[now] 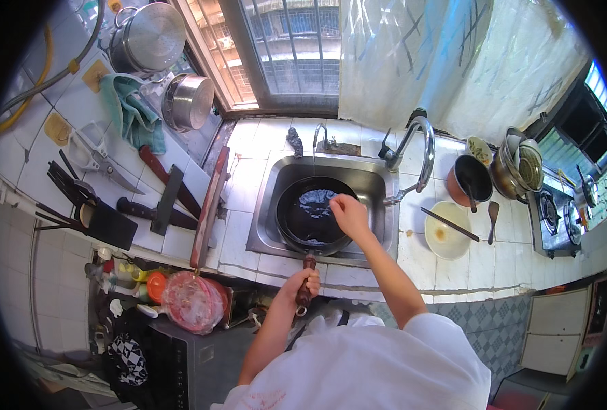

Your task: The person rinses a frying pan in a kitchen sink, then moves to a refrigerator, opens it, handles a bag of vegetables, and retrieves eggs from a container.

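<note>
A dark frying pan (303, 218) holding water sits in the stainless steel sink (380, 225). My left hand (303, 283) grips its brown handle at the counter's front edge. Above the right side of the pan is my right hand (348, 212), fingers curled together; whether something small is inside them cannot be told. A thin stream runs from the small tap (320, 134) behind the pan. The large curved faucet (425, 154) stands at the sink's right rear corner.
Right of the sink are a pale bowl (444, 246) with chopsticks across it, a wooden spatula (493, 215), an orange-red pot (462, 192), stacked bowls and pans, and a gas stove (549, 220). Kitchen scissors (104, 161), knives and a black utensil holder (111, 225) hang at left.
</note>
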`<action>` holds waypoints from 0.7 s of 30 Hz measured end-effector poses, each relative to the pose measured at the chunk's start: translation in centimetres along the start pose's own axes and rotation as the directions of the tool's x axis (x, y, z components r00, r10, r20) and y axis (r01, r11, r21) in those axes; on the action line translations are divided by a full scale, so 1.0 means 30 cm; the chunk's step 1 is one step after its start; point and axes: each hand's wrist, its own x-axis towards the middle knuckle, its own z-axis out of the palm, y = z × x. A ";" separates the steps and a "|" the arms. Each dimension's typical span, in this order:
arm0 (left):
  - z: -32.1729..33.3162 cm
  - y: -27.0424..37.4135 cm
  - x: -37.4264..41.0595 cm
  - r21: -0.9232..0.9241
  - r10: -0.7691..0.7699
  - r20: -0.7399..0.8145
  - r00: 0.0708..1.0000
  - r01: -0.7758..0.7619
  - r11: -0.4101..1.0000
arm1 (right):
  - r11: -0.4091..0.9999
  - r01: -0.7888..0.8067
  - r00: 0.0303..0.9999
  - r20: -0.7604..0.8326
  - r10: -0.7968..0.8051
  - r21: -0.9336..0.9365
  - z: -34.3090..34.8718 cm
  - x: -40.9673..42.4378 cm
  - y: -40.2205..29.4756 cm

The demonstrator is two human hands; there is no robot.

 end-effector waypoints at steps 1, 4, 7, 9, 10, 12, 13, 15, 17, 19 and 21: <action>0.005 -0.002 0.000 0.002 0.003 -0.009 1.000 -0.002 1.000 | 0.999 -0.015 1.000 0.016 0.016 -0.049 0.027 0.055 0.017; 0.053 -0.017 -0.016 0.051 0.049 -0.111 0.993 -0.043 0.998 | 0.941 -0.094 0.995 0.006 0.102 -0.326 0.110 0.231 0.085; 0.075 -0.031 -0.033 0.065 0.079 -0.149 0.986 -0.070 0.995 | 0.853 -0.132 0.983 0.043 0.178 -0.505 0.163 0.393 0.172; 0.084 -0.038 -0.052 0.099 0.113 -0.165 0.980 -0.098 0.990 | 0.818 -0.140 0.982 0.026 0.186 -0.557 0.185 0.478 0.207; 0.065 -0.039 -0.055 0.066 0.102 -0.122 0.987 -0.094 0.993 | 0.799 -0.143 0.981 0.023 0.192 -0.584 0.196 0.509 0.210; 0.058 -0.029 -0.062 0.090 0.102 -0.130 0.986 -0.091 0.992 | 0.776 -0.146 0.981 0.014 0.196 -0.613 0.213 0.575 0.237; 0.055 -0.033 -0.065 0.096 0.097 -0.135 0.986 -0.085 0.992 | 0.768 -0.141 0.983 0.004 0.184 -0.625 0.226 0.600 0.266; 0.053 -0.022 -0.057 0.103 0.074 -0.116 0.991 -0.062 0.993 | 0.723 -0.132 0.987 -0.021 0.161 -0.679 0.246 0.657 0.332; 0.076 -0.013 -0.058 0.114 0.065 -0.116 0.991 -0.052 0.992 | 0.694 -0.087 0.991 0.008 0.133 -0.714 0.258 0.698 0.373; 0.080 -0.014 -0.061 0.100 0.068 -0.139 0.988 -0.054 0.993 | 0.675 -0.029 0.996 0.035 0.081 -0.737 0.266 0.720 0.350; 0.089 -0.015 -0.069 0.099 0.075 -0.160 0.984 -0.059 0.993 | 0.667 0.043 0.996 0.085 0.031 -0.743 0.277 0.741 0.333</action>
